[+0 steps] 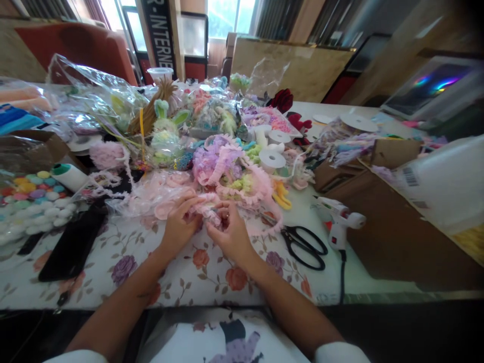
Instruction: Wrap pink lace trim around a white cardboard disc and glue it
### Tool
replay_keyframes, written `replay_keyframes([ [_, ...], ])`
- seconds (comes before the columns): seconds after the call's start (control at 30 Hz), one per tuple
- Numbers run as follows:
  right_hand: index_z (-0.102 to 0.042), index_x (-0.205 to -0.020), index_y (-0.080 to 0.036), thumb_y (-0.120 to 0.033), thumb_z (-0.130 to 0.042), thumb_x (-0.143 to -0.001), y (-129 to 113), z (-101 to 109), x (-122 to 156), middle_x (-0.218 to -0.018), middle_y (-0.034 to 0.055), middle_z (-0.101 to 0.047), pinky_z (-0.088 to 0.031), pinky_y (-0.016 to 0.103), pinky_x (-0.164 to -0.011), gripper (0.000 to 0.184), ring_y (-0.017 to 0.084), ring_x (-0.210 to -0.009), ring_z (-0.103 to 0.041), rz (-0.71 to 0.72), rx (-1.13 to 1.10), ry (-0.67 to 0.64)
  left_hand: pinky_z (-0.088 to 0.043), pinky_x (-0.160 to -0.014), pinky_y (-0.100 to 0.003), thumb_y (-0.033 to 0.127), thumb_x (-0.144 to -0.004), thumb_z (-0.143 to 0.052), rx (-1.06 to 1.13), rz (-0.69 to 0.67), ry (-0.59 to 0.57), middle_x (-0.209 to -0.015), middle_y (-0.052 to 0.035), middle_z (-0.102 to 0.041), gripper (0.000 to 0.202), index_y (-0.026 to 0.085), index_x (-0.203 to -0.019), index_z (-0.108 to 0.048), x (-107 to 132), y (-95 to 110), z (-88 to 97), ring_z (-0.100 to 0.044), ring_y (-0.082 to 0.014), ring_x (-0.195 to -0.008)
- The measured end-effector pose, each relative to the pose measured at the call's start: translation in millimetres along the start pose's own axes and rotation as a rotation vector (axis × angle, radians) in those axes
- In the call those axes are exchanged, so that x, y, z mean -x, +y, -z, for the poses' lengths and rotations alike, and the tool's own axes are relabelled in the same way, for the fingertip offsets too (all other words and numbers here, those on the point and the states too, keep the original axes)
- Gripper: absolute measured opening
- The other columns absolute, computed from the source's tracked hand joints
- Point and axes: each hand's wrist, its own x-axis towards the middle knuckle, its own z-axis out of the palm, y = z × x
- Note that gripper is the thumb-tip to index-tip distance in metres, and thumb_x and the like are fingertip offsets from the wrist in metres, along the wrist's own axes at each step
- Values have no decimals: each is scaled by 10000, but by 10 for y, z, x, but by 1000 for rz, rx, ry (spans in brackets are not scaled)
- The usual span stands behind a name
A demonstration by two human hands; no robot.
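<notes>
Between my hands is a small ruffled piece of pink and white trim [208, 207], pinched from both sides just above the flowered tablecloth [177, 277]. My left hand [182, 222] closes its fingers on the left end of it. On the other end, my right hand [227, 228] grips with thumb and fingers. A longer loop of pink ruffled trim [266, 189] curls on the table behind and to the right of my right hand. Beyond my fingers sits a lilac ruffled bunch [215, 159]. Whether the held piece joins the loop is hidden.
Black-handled scissors [305, 247] and a white glue gun [340, 222] lie to the right, beside a cardboard box [401, 237]. On the left are a black phone [73, 247] and bags of pompoms [41, 201]. Ribbon spools [272, 158] and plastic bags crowd the back.
</notes>
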Motion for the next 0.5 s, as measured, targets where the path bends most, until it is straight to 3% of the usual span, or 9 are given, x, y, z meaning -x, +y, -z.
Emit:
replay_keyframes([
  [0.1, -534, -1051, -211, -272, -653, -738, -76, 210, -69, -685, -55, -509, -364, 229, -548, 341, 114, -553, -468, 62, 252, -25, -464, -977, -392, 255, -767, -691, 69, 55, -83, -1102, -75, -693, 270, 219, -1035, -698, -23, -15, 11, -613, -240, -1092],
  [0.2, -635, -980, -208, -225, -648, -748, -99, 378, -159, -707, -28, -596, -387, 237, -603, 233, 133, -610, -528, 93, 367, -82, -507, -892, -374, 276, -734, -734, 187, 163, -208, -1084, -97, -699, 318, 201, -1041, -698, -29, -32, 28, -641, -247, -1016],
  [0.33, -703, -908, -198, -300, -669, -804, -77, 508, -254, -842, 18, -698, -421, 265, -702, 150, 172, -749, -607, 121, 351, -139, -552, -738, -318, 302, -706, -763, 433, 355, -352, -1038, -98, -704, 424, 173, -1099, -674, -9, -46, 44, -675, -221, -884],
  [0.5, -714, -890, -197, -347, -668, -832, -90, 591, -301, -910, 20, -710, -421, 264, -722, 168, 173, -815, -627, 120, 284, -221, -567, -682, -306, 267, -616, -824, 646, 582, -419, -974, -83, -730, 512, 161, -1093, -672, 7, -15, 48, -698, -212, -802],
])
